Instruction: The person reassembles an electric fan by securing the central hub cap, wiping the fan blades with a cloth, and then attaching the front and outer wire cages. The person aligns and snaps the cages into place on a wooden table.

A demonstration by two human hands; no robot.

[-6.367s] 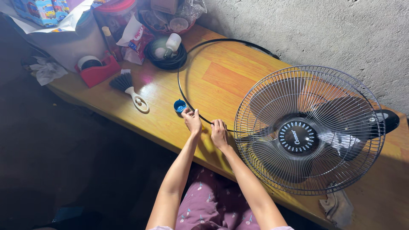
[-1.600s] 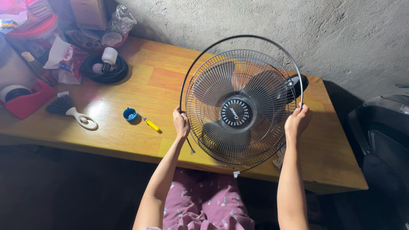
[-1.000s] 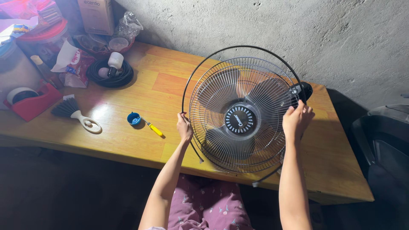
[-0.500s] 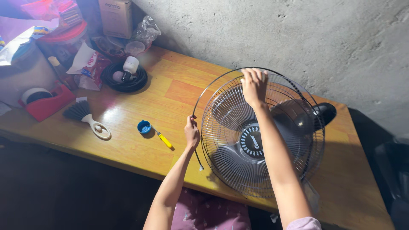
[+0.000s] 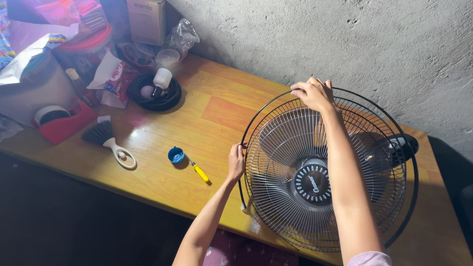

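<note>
A wire-caged fan [image 5: 315, 197] lies face up on the wooden table [image 5: 226, 106]. A thin black rim ring [image 5: 411, 162] runs around the edge of its cage. My left hand [image 5: 236, 162] grips this ring at the cage's left side. My right hand [image 5: 314, 93] reaches over the cage and holds the ring against the wires at the far top edge. The ring's loose end [image 5: 243, 208] hangs near the table's front edge, below my left hand.
A yellow-handled screwdriver [image 5: 199, 172] and a blue cap [image 5: 176, 154] lie left of the fan. Further left are a white-handled brush [image 5: 109, 140], a red tape dispenser [image 5: 59, 120], a coiled black cable with a bulb socket [image 5: 155, 91], bags and boxes. A rough concrete wall [image 5: 345, 44] stands behind.
The ring, held up off the table earlier, has come down around the cage. My right hand shifted from the cage's right side to its far top edge; my left stayed at the left.
</note>
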